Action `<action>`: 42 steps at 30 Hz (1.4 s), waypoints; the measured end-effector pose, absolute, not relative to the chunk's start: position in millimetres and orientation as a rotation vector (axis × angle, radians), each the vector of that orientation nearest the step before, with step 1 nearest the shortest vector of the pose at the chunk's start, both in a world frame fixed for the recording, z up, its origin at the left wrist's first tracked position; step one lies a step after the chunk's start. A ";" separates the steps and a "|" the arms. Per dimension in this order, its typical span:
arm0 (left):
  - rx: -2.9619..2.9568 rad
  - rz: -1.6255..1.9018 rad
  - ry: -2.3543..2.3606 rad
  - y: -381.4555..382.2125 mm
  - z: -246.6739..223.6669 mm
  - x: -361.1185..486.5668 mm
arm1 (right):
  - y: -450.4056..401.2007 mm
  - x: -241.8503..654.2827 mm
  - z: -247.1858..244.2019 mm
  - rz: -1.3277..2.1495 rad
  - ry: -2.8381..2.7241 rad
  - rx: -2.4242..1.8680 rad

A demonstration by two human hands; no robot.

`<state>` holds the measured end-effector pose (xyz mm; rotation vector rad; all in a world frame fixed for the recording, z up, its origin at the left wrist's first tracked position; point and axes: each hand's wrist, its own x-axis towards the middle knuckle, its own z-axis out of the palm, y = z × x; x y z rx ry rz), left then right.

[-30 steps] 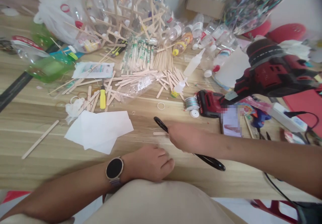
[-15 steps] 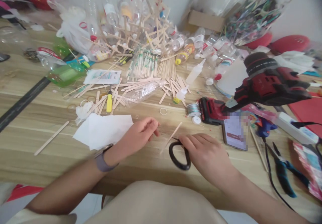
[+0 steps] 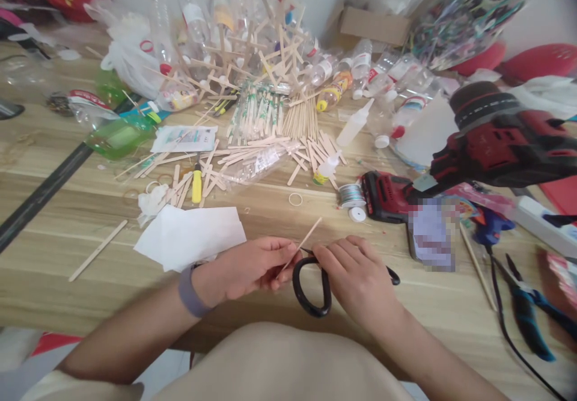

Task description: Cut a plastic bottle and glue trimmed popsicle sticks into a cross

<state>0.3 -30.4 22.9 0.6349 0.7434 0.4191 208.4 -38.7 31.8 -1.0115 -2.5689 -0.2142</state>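
Note:
A thin wooden stick (image 3: 309, 236) is pinched between the thumb and fingers of my left hand (image 3: 261, 264), its upper end slanting up to the right. My right hand (image 3: 360, 272) is wrapped round black-handled scissors (image 3: 312, 312); one handle loop hangs at its left side and part of the other shows at its right. The dark tip of the scissors points at the stick, close to my left fingertips. Whether the blade touches the stick I cannot tell. White paper (image 3: 192, 235) lies beside my left wrist.
Loose wooden sticks (image 3: 252, 151), plastic bottles (image 3: 196, 22) and a yellow-handled screwdriver (image 3: 196, 186) lie farther back. On the right are a red and black drill (image 3: 505, 142), a phone (image 3: 430, 235), a blue glue gun (image 3: 491, 226) and pliers (image 3: 527, 317). Another stick (image 3: 98, 251) lies at the left.
My left hand has moved right and down and has taken hold of the stick, which lay on the table. My right hand has shifted slightly with the scissors, whose loop now hangs lower.

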 end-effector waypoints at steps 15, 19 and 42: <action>0.715 0.498 0.638 -32.6 23.5 0.3 | -37.9 198.8 30.1 0.324 -2.339 -1.082; 0.706 0.516 0.623 -32.1 22.2 -0.3 | -36.9 196.1 29.8 0.396 -2.317 -1.096; 0.750 0.537 0.560 -28.9 21.0 -3.2 | -32.5 194.5 28.2 0.740 -2.189 -1.120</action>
